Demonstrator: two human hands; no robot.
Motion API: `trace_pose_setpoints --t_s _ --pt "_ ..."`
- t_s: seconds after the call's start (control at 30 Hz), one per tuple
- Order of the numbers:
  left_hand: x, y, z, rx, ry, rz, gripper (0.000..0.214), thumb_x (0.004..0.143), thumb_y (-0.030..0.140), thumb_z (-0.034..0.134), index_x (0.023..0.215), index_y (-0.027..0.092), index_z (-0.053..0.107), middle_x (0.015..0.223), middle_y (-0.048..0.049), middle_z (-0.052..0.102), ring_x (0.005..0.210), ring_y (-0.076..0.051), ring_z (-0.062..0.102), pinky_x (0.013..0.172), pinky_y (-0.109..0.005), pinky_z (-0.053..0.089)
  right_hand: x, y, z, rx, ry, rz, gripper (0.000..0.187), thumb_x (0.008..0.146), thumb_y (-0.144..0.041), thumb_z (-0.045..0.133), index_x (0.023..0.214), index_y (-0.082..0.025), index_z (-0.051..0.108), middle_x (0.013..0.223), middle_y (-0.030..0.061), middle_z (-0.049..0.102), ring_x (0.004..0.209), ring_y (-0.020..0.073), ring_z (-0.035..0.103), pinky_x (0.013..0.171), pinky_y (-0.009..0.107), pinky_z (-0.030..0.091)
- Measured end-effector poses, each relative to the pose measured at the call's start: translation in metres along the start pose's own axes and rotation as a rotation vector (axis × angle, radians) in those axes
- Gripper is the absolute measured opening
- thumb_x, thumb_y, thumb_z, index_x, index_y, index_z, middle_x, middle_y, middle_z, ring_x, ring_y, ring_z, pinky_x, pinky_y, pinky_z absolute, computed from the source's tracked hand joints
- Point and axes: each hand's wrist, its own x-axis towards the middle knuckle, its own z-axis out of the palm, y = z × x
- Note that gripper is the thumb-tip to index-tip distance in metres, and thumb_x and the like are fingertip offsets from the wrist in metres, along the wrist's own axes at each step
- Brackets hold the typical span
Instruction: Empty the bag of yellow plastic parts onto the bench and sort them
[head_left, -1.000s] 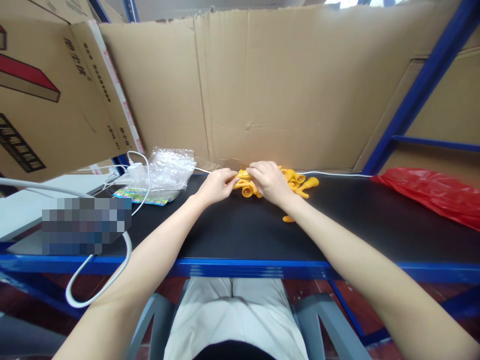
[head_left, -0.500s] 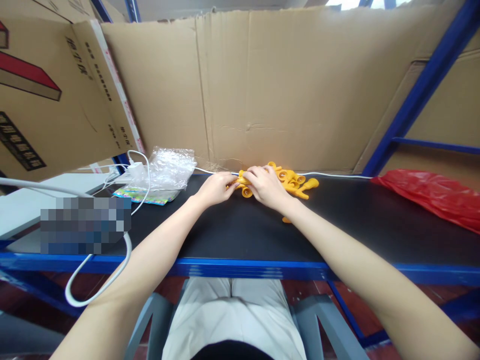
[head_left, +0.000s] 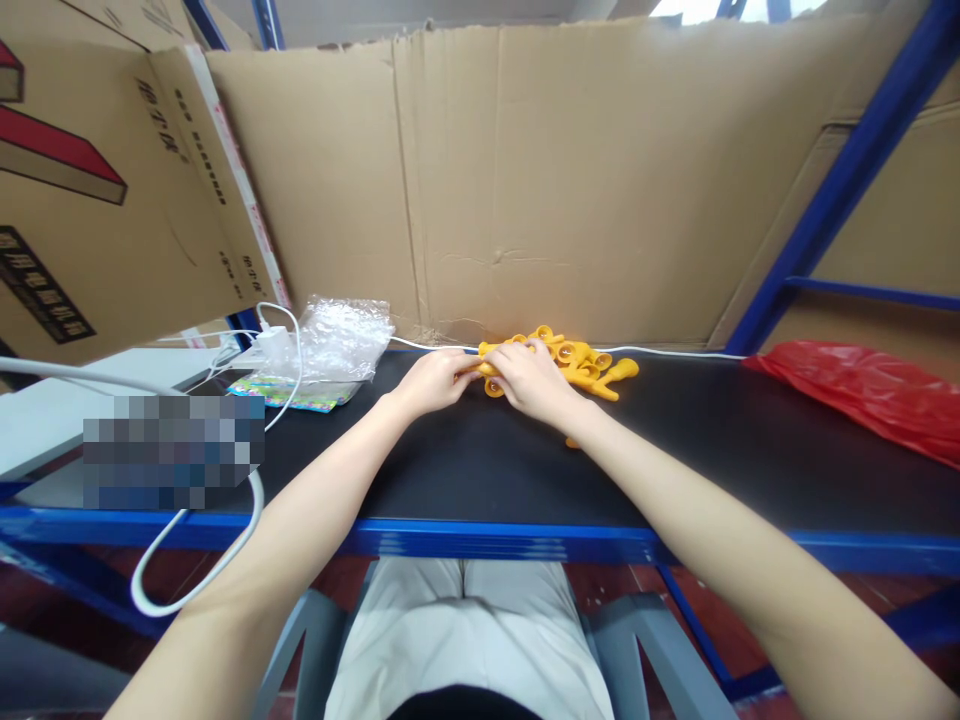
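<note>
My left hand (head_left: 439, 382) is closed, its thumb and fingers pinching one end of a yellow suction-cup toy piece (head_left: 487, 369). From the other side my right hand (head_left: 534, 383) grips the same piece, its fingers curled over the top. Parts of the piece are hidden behind the fingers. Just beyond and to the right of my right hand lies a pile of yellow suction-cup toy pieces (head_left: 606, 386), with round cup ends and branching stems. A single yellow piece (head_left: 572, 442) shows partly from behind my right wrist.
To the left lie a clear plastic bag (head_left: 341, 335), a colourful printed packet (head_left: 319, 402) and a white cable (head_left: 257, 500). A red plastic bag (head_left: 855, 390) rests at the right. Behind the black tabletop (head_left: 480, 475) stands a cardboard wall (head_left: 570, 190).
Both hands have shifted slightly around the held piece, and my right fingers now cover more of it. The pile lies as before.
</note>
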Motion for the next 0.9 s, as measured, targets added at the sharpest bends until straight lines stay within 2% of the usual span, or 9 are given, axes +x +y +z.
trace_pose_setpoints --t_s 0.17,0.3,0.37,0.5,0.67,0.83,0.9 --pt "0.000 -0.007 -0.002 -0.007 0.071 -0.036 0.024 0.085 0.020 0.042 0.099 0.017 0.061 0.094 -0.0070 0.064 0.088 -0.017 0.058 0.079 -0.028 0.044 -0.001 0.008 -0.002 -0.067 0.101 0.082 0.023 0.084 -0.011 0.033 0.097 -0.017 0.052 0.096 0.0094 0.058 0.087 0.0219 0.048 0.082 0.037 0.025" --pt "-0.004 -0.031 -0.005 0.024 0.176 -0.198 0.022 0.084 0.021 0.042 0.096 0.016 0.060 0.091 -0.0073 0.064 0.087 -0.018 0.057 0.078 -0.030 0.044 -0.006 0.026 0.000 0.004 0.154 0.195 0.021 0.080 -0.013 0.041 0.098 -0.017 0.051 0.098 0.0104 0.058 0.090 0.0236 0.048 0.080 0.036 0.027" --pt "-0.009 -0.046 -0.003 0.048 0.192 -0.272 0.021 0.081 0.019 0.044 0.094 0.016 0.059 0.092 -0.0076 0.063 0.087 -0.019 0.057 0.079 -0.032 0.043 -0.009 0.034 0.002 0.062 0.166 0.251 0.021 0.079 -0.017 0.043 0.099 -0.017 0.051 0.098 0.0109 0.058 0.090 0.0245 0.049 0.078 0.036 0.028" --pt "-0.021 -0.076 0.007 0.093 0.106 -0.402 0.023 0.078 0.012 0.039 0.095 0.016 0.054 0.089 -0.0095 0.061 0.083 -0.020 0.057 0.071 -0.032 0.044 -0.013 0.041 0.009 0.137 0.162 0.321 0.021 0.080 -0.022 0.045 0.099 -0.017 0.051 0.098 0.0109 0.059 0.089 0.0250 0.051 0.076 0.036 0.031" --pt "-0.034 -0.102 0.021 0.140 -0.044 -0.425 0.025 0.069 0.006 0.042 0.088 0.018 0.056 0.088 -0.0094 0.059 0.082 -0.020 0.056 0.070 -0.031 0.044 -0.012 0.039 0.015 0.165 0.132 0.312 0.022 0.079 -0.024 0.048 0.099 -0.018 0.051 0.098 0.0095 0.060 0.088 0.0242 0.053 0.076 0.036 0.034" --pt "-0.040 -0.109 0.025 0.145 -0.158 -0.460 0.028 0.060 0.003 0.044 0.077 0.016 0.063 0.093 -0.0102 0.061 0.084 -0.021 0.058 0.076 -0.030 0.045 -0.012 0.037 0.014 0.168 0.131 0.302 0.021 0.078 -0.023 0.048 0.099 -0.018 0.050 0.098 0.0088 0.060 0.090 0.0239 0.054 0.078 0.037 0.036" --pt "-0.039 -0.107 0.025 0.128 -0.227 -0.496 0.032 0.060 0.005 0.044 0.082 0.017 0.065 0.097 -0.0101 0.063 0.089 -0.022 0.059 0.080 -0.031 0.044 -0.012 0.037 0.014 0.174 0.128 0.301 0.021 0.078 -0.022 0.049 0.099 -0.018 0.050 0.098 0.0088 0.060 0.090 0.0239 0.054 0.078 0.038 0.036"
